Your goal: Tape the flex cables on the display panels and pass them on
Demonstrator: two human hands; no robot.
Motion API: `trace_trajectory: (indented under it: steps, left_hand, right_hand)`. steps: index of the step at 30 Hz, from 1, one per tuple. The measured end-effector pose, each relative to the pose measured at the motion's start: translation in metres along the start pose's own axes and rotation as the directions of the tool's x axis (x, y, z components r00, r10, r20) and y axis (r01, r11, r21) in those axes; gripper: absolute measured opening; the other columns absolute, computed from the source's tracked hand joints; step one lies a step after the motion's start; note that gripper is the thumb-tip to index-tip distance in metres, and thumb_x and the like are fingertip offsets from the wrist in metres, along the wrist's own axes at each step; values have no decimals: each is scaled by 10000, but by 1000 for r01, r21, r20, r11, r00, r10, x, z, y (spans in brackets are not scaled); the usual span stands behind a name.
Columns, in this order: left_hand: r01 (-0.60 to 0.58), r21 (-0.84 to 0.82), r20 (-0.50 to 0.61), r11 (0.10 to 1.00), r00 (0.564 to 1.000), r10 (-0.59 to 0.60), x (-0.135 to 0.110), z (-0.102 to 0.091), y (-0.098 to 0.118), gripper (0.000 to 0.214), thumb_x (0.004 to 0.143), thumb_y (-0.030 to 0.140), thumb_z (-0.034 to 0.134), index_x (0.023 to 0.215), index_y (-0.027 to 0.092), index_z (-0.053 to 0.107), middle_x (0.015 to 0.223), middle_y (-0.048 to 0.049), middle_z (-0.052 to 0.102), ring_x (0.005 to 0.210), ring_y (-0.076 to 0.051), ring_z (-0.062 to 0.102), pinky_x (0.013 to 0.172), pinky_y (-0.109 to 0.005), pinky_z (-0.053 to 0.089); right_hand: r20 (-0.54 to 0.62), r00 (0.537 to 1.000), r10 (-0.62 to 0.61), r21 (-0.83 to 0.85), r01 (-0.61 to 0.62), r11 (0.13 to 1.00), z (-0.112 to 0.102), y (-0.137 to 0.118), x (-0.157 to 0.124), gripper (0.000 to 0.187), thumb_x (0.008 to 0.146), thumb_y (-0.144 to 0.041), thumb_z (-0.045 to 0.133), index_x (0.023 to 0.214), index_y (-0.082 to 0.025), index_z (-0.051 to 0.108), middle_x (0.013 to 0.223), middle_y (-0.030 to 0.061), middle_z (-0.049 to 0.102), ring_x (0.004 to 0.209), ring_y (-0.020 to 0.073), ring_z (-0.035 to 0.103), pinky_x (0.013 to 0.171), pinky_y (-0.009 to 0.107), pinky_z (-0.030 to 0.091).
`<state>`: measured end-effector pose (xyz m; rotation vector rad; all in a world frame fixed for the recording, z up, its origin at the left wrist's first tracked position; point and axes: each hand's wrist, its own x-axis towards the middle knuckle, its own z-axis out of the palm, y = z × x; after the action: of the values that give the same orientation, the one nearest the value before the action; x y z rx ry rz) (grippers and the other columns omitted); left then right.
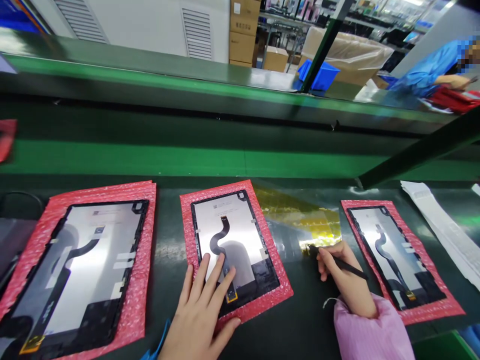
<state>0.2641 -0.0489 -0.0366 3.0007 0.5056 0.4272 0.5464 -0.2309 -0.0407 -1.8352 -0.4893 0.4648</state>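
Note:
My left hand lies with spread fingers on the lower left part of the middle display panel, touching its silvery back near the black ribbon cable. Under this panel is a pink bubble-wrap sheet. To the right, my right hand pinches black tweezers like a pen. Their tips meet the near edge of a clear sheet bearing yellow film pieces, though whether they grip a piece cannot be made out.
Similar panels lie on pink bubble wrap at left and right. White paper strips are at far right. A dark slanting post rises behind. Beyond the green ledge are a blue bin and a blue-sleeved person.

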Motion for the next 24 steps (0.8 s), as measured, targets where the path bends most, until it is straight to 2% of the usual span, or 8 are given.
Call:
trace_trajectory:
  steps: [4,9,12,17,21,24]
  left_hand:
    - [6,-34,0,999,1000,-6,0,1,0,681,936,371,552,1566,213,344,1626,-89,385,1479,-361,347,1146,-567,352]
    - [12,-55,9,998,1000,-11,0,1,0,664,936,378,562,1550,211,374,1629,-91,377,1484,-363,339,1155,-579,334]
    - [25,-73,8,997,1000,-24,-1,2,1,661,935,365,565,1550,216,373,1626,-88,385,1487,-358,338,1165,-582,327]
    - [36,-98,26,995,999,-33,-1,1,2,681,928,357,581,1555,217,357,1614,-95,404,1488,-373,338,1134,-617,380]
    - [77,-229,41,970,997,-70,-4,-6,1,641,966,279,540,1561,204,315,1596,-116,427,1505,-359,315,1124,-627,411]
    - [130,-362,32,923,991,-127,-11,-13,-1,610,992,188,469,1570,215,274,1556,-115,487,1511,-303,316,1146,-571,422]
  right_hand:
    - [21,999,36,-22,-36,999,-4,0,-1,345,830,-530,757,806,-224,601,627,6,677,484,168,645,467,287,566]
    - [58,996,65,5,-65,998,-1,-8,0,400,818,-568,757,783,-206,590,666,21,688,536,166,677,459,268,590]
    - [45,997,60,57,-63,996,2,-8,2,425,783,-566,792,747,-205,571,679,26,698,529,164,685,388,224,540]
    - [6,1000,-8,192,7,981,3,-2,-2,365,826,-451,799,742,-212,537,686,15,702,482,130,658,306,152,410]
    - [67,996,-55,324,30,945,11,-4,-19,319,866,-369,776,754,-224,514,676,-10,686,436,112,638,279,122,365]
    - [132,989,-60,388,5,922,32,-10,-40,286,906,-330,732,760,-228,508,669,-19,673,396,98,612,271,115,351]
